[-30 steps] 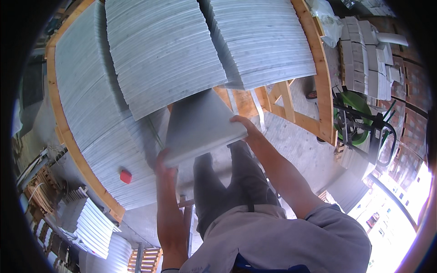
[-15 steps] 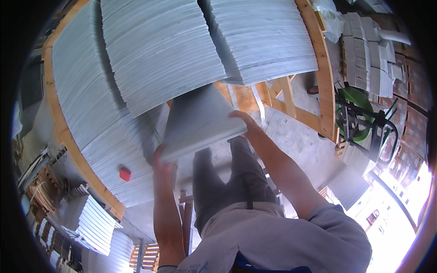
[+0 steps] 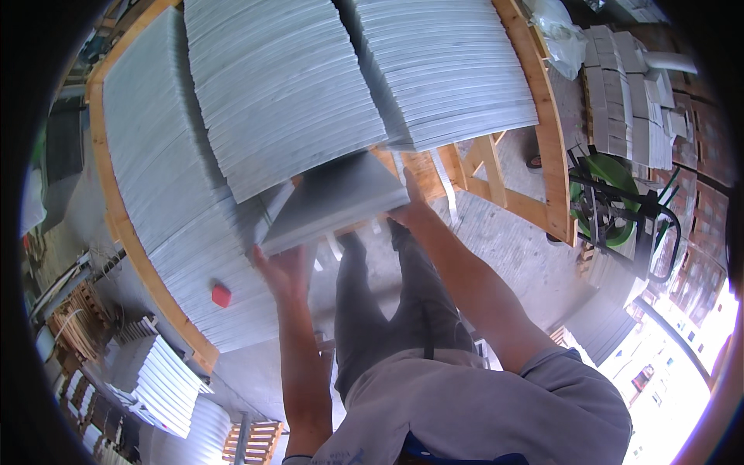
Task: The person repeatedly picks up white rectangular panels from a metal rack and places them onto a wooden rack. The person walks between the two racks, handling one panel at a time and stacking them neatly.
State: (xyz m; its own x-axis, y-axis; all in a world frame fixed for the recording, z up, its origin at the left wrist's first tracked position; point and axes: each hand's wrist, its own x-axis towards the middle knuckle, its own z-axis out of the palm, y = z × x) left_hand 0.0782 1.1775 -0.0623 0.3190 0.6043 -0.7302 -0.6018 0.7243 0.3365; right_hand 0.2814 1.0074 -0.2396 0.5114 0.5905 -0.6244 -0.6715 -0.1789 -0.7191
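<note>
Head view: a grey slab (image 3: 333,203) was held between both hands at the near end of the middle stack (image 3: 287,101). Its far edge lay in shadow beside that stack; whether the two touched could not be told. The step in hand looked like guiding the slab at the gap between the left stack (image 3: 143,143) and the open right side of the wooden frame (image 3: 552,139); the direction could not be judged. The next move seemed to call for an even hold at both ends and enough care to keep the slab clear of the left stack's edges.

The left hand (image 3: 284,267) was at the near left corner, its fingers bent round it, partly hidden and blurred; where the thumb lay could not be told. The right hand (image 3: 412,206) was closed against the right end, with fingers reaching up along the side. The hands were well apart, with the slab's near edge between them. The left forearm (image 3: 302,349) rose almost straight from below, while the right forearm (image 3: 469,287) slanted inward from the lower right. Both arms reached out ahead of the legs (image 3: 364,310).
</note>
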